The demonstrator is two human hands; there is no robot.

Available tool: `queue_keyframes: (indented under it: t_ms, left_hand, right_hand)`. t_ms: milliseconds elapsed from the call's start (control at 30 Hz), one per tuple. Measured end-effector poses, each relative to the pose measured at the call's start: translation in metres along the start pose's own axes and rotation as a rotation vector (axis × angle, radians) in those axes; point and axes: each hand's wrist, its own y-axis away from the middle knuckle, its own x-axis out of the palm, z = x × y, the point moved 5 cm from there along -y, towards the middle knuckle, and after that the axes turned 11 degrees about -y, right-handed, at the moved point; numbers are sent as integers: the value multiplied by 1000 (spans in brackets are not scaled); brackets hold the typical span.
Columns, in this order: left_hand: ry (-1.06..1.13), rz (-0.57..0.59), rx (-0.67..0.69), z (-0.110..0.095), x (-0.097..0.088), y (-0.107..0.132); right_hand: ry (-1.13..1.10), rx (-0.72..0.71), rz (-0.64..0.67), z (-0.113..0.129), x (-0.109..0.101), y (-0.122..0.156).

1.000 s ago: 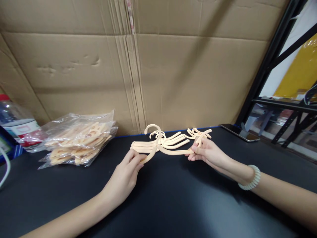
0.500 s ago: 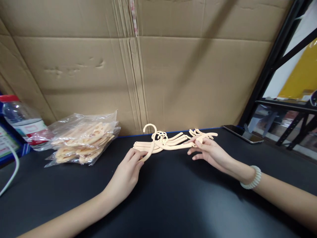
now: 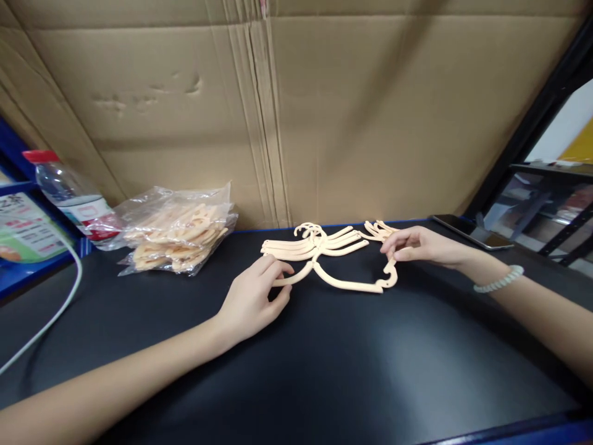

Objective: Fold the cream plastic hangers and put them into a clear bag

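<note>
A cream plastic clothes hanger [image 3: 347, 285] lies low over the black table, its two arms spread from a middle joint. My left hand [image 3: 254, 300] has its fingers closed around the end of the left arm. At the other end, my right hand [image 3: 419, 246] pinches a small curved hanger piece [image 3: 390, 275], which meets the tip of the right arm. Whether the two are joined there, I cannot tell. Just behind, several similar hangers [image 3: 287, 248] lie in a neat row with their hooks together. More small cream pieces [image 3: 377, 229] sit behind my right fingers, partly covered.
Clear plastic bags of cream hanger parts [image 3: 180, 235] are piled at the back left, beside a red-capped bottle [image 3: 88, 207]. A white cable [image 3: 69, 296] crosses the left side. A phone [image 3: 470, 232] lies at the back right. Cardboard [image 3: 370, 123] walls the far edge.
The hanger has come down and its hook no longer stands up in view. My right hand has turned the small piece from lying along the arm to upright at its tip. The view has shifted.
</note>
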Motion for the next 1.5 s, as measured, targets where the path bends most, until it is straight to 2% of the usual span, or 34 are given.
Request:
queue_keyframes:
  t_ms: [67,167,333,467,600,700,800,933,1033,1167,1367,1433,1500]
  left_hand:
    - [-59,28,110,-8,-1,1]
    - [-104,79,186,-15,0,1]
    - [-105,128,241,-17,1,2]
    - [-94,126,266,-18,1,2]
    - [-83,128,256,-17,1,2]
    - [-77,136,242,-16,2,2]
    - [-77,131,217,-15,3,3]
    - [-82,111,207,-13,2,3]
    - [-60,102,194,-5,1,1]
    - [54,79,81,17,0,-6]
    - [128,-59,-64,45,0,-12]
    - [145,-108,-104,52,0,-13]
    - [149,-140,-132,58,1,-14]
  right_hand:
    - [155,38,107,-2,2,1]
    - [301,44,173,-1,4,2]
    - [489,81,226,4,6,6]
    - [622,166,181,7,6,10]
    - [705,67,127,17,13,11]
    - [672,-28,198,21,31,12]
    - [639,-63,280,19,49,13]
    - [635,-119,268,16,61,11]
    - [624,-128,243,14,63,9]
    - [627,-125,220,12,64,10]
    - [587,-135,188,13,61,9]
    - [570,-158,111,15,51,7]
    - [577,-195,-25,16,35,4]
